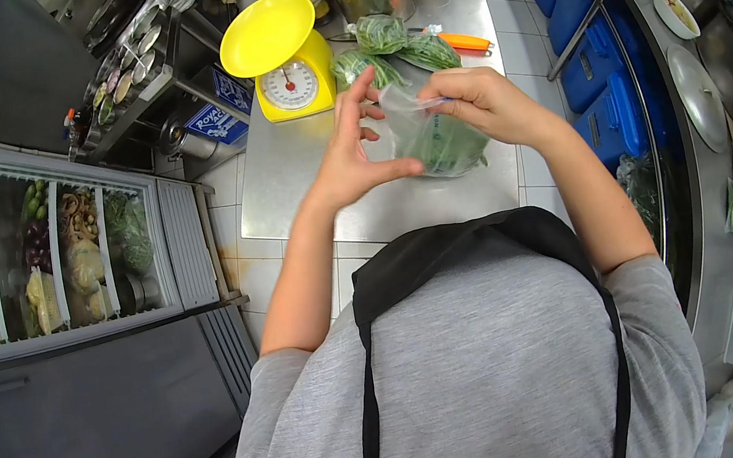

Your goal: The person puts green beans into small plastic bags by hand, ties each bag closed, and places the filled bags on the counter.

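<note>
holding a bag of greens (pixel 445 150) over the worktop (pixel 284 175), you've got r. hand (pixel 485 104) fingers pinched on its mouth; l. hand (pixel 346 162) fingers spread wide, no firm grip, thumb by the bag, contact unclear. it's filled, prob. not sealed yet; approx. 3 green bundles (pixel 380 35) behind look done.

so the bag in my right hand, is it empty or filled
Filled, at least partly: green vegetables show through the lower part of the clear bag.
</note>
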A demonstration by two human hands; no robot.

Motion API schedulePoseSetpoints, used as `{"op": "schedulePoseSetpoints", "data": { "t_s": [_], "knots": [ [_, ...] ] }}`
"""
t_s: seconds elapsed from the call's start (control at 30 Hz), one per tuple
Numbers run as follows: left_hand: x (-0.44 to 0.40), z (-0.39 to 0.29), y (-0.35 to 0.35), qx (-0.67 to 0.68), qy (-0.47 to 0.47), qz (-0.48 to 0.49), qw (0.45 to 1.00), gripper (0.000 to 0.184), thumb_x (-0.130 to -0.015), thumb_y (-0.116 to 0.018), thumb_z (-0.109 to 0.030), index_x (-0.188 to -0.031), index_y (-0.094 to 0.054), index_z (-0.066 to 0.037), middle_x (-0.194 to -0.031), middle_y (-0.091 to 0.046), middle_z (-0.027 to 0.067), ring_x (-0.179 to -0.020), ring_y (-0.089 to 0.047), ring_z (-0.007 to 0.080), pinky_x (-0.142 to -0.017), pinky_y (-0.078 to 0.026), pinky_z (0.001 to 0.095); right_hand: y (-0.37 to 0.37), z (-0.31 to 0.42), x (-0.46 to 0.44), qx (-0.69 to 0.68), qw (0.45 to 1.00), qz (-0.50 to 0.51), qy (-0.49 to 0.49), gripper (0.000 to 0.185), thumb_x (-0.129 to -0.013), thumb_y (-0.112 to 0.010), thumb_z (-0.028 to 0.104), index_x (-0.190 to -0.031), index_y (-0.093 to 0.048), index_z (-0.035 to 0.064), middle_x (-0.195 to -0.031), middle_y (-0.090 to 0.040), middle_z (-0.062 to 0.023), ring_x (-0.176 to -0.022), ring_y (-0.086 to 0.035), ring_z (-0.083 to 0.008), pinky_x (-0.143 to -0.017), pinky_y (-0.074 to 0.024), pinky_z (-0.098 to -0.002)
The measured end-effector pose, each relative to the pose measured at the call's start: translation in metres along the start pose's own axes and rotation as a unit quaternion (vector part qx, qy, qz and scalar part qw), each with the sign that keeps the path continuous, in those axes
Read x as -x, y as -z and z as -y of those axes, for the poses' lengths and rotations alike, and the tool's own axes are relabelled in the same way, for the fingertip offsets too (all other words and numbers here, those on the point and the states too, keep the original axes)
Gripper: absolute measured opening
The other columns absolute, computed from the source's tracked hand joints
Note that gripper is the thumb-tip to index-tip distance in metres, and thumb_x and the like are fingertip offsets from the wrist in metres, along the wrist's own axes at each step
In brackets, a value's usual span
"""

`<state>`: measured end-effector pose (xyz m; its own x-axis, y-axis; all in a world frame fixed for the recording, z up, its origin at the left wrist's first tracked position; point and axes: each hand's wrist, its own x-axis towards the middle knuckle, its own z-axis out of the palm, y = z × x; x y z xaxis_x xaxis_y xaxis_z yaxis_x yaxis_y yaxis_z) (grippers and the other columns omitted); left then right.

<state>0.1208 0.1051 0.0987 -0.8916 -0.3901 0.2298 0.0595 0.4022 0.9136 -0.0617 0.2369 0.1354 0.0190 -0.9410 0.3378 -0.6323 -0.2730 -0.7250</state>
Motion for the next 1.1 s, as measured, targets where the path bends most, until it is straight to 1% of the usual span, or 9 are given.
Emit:
{"op": "schedulePoseSetpoints", "data": {
  "t_s": [0.13,0.2,0.3,0.37,0.5,0.8,0.87,1.0,1.1],
  "knots": [
    [-0.018,-0.01,0.018,0.022,0.029,0.21,0.977,0.097,-0.055,-0.085,-0.023,-0.135,-0.031,-0.009,-0.124,-0.042,0.0057,-0.111,-0.043,0.016,-0.087,-0.041,0.0326,0.009,0.027,-0.014,-0.117,0.987,0.096,0.055,0.015,-0.087,-0.053,0.013,-0.095,-0.058,0.0006,-0.084,-0.061,-0.0081,-0.079,-0.059,-0.0198,-0.073,-0.0451,-0.0296],
    [-0.037,-0.031,0.021,-0.046,0.154,0.375,0.913,0.088,-0.052,-0.086,-0.026,-0.125,-0.042,-0.002,-0.122,-0.047,0.01,-0.114,-0.043,0.0184,-0.096,-0.035,0.031,0.011,0.035,-0.02,-0.132,0.984,0.097,0.063,0.016,-0.087,-0.053,0.014,-0.094,-0.058,0.0005,-0.084,-0.061,-0.0073,-0.079,-0.059,-0.0187,-0.073,-0.0449,-0.029],
    [-0.05,-0.044,-0.002,0.023,0.179,0.484,0.856,0.067,-0.061,-0.081,-0.026,-0.116,-0.051,-0.001,-0.121,-0.05,0.0122,-0.114,-0.044,0.0178,-0.098,-0.034,0.0311,0.009,0.04,-0.025,-0.139,0.985,0.069,0.071,0.015,-0.088,-0.053,0.013,-0.092,-0.057,-0.0009,-0.084,-0.059,-0.0062,-0.079,-0.057,-0.0163,-0.073,-0.044,-0.0275],
    [-0.047,-0.04,-0.031,0.169,-0.037,0.428,0.887,0.04,-0.073,-0.071,-0.022,-0.105,-0.058,-0.001,-0.12,-0.053,0.0122,-0.116,-0.044,0.0198,-0.099,-0.033,0.0321,0.009,0.04,-0.022,-0.129,0.988,0.038,0.073,0.013,-0.087,-0.053,0.011,-0.089,-0.056,-0.0023,-0.084,-0.057,-0.0058,-0.079,-0.055,-0.015,-0.073,-0.0432,-0.0265],
    [-0.036,-0.021,-0.053,0.277,0.018,0.446,0.851,0.029,-0.082,-0.061,-0.024,-0.098,-0.06,-0.001,-0.122,-0.053,0.0107,-0.115,-0.045,0.021,-0.098,-0.034,0.0326,0.007,0.024,-0.014,-0.113,0.993,0.013,0.031,0.016,-0.089,-0.053,0.014,-0.089,-0.056,-0.0011,-0.081,-0.056,-0.0032,-0.078,-0.053,-0.0109,-0.072,-0.0426,-0.0244],
    [-0.024,-0.002,-0.051,0.307,0.105,0.339,0.883,0.032,-0.09,-0.049,-0.031,-0.095,-0.061,-0.001,-0.121,-0.052,0.0089,-0.112,-0.046,0.0201,-0.096,-0.035,0.0324,0.012,0.008,-0.003,-0.2,0.971,-0.121,-0.059,0.012,-0.085,-0.057,0.012,-0.083,-0.055,0.0006,-0.077,-0.051,-0.0014,-0.075,-0.048,-0.0108,-0.071,-0.0396,-0.0245],
    [-0.023,0.004,-0.048,0.356,0.17,0.296,0.87,0.04,-0.087,-0.056,-0.033,-0.113,-0.055,-0.003,-0.121,-0.052,0.0082,-0.112,-0.047,0.019,-0.097,-0.035,0.0318,0.028,0.02,0.002,0.057,0.997,0.005,-0.055,0.014,-0.081,-0.062,0.012,-0.082,-0.055,0.0008,-0.079,-0.051,-0.005,-0.076,-0.05,-0.0165,-0.071,-0.0396,-0.0269],
    [-0.018,0.005,-0.044,0.188,0.137,0.217,0.948,0.051,-0.082,-0.062,-0.034,-0.122,-0.049,-0.005,-0.125,-0.047,0.0097,-0.118,-0.041,0.0218,-0.101,-0.031,0.0351,0.02,0.014,0.011,0.054,0.995,0.03,-0.08,0.016,-0.077,-0.064,0.013,-0.08,-0.055,0.0007,-0.083,-0.05,-0.0069,-0.081,-0.05,-0.0216,-0.074,-0.04,-0.0297],
    [-0.021,-0.005,-0.041,0.072,-0.112,-0.057,0.989,0.048,-0.073,-0.072,-0.027,-0.112,-0.053,-0.008,-0.127,-0.046,0.0086,-0.122,-0.037,0.0239,-0.099,-0.031,0.0378,0.008,0.002,0.019,0.112,0.994,-0.007,-0.003,0.015,-0.076,-0.065,0.015,-0.082,-0.059,0.0031,-0.09,-0.053,-0.0046,-0.086,-0.049,-0.0232,-0.076,-0.0413,-0.0339]
  ]
}}
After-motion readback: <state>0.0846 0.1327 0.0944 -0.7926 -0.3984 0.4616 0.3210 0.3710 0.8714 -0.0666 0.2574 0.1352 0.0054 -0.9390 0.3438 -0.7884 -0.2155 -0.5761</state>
